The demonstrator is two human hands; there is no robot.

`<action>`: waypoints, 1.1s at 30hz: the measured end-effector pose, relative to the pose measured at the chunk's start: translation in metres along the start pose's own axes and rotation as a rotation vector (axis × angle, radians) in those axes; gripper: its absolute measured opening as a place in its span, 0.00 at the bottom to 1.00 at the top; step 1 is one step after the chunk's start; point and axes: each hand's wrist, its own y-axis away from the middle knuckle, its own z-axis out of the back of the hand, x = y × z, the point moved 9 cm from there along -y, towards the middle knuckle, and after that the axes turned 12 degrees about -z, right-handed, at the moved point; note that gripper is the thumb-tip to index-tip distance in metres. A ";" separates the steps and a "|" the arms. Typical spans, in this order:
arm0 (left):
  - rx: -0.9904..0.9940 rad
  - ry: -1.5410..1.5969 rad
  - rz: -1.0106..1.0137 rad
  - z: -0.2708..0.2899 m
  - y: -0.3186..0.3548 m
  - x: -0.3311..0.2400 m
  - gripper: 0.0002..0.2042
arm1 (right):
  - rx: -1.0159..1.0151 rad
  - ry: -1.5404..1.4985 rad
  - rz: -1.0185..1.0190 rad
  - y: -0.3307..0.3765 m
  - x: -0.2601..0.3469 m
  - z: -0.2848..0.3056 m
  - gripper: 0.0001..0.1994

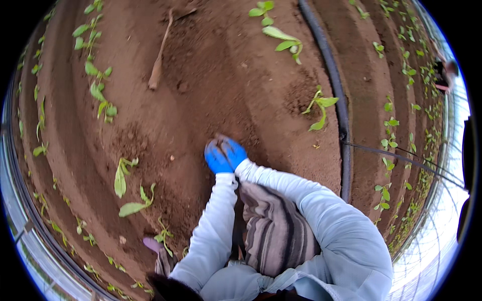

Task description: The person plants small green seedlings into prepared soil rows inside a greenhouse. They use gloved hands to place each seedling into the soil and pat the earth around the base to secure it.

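My left hand (216,158) and my right hand (233,152), both in blue gloves, are side by side and touching, low over the brown soil (201,100) in front of me. Brown dirt covers their fingertips. The fingers are pressed together, and whatever lies between or under them is hidden. To the left of my hands, leafy green seedlings (120,180) stand in the bed. Another seedling (320,106) leans in loosened soil on the right. Farther off lies a hand hoe (159,60) with a wooden handle, out of reach of both gloves.
A dark hose (333,75) runs lengthwise along the bed's right side, joined by a thin black line (391,152). More seedling rows (93,70) grow on both sides. My purple shoe (152,244) is at lower left. Another person (444,75) crouches far right.
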 end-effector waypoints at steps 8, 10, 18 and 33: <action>0.072 1.675 1.201 -0.047 0.032 -0.038 0.13 | -0.200 0.810 0.244 0.033 0.087 -0.024 0.26; 0.060 1.583 1.150 -0.050 0.015 -0.047 0.13 | -0.200 0.750 0.230 0.026 0.089 -0.017 0.27; 0.059 1.534 1.058 -0.064 -0.026 -0.073 0.14 | -0.059 0.634 0.336 0.009 0.140 -0.004 0.27; 0.202 1.641 0.856 -0.050 -0.044 -0.098 0.27 | -0.208 0.848 0.427 -0.010 0.165 -0.008 0.22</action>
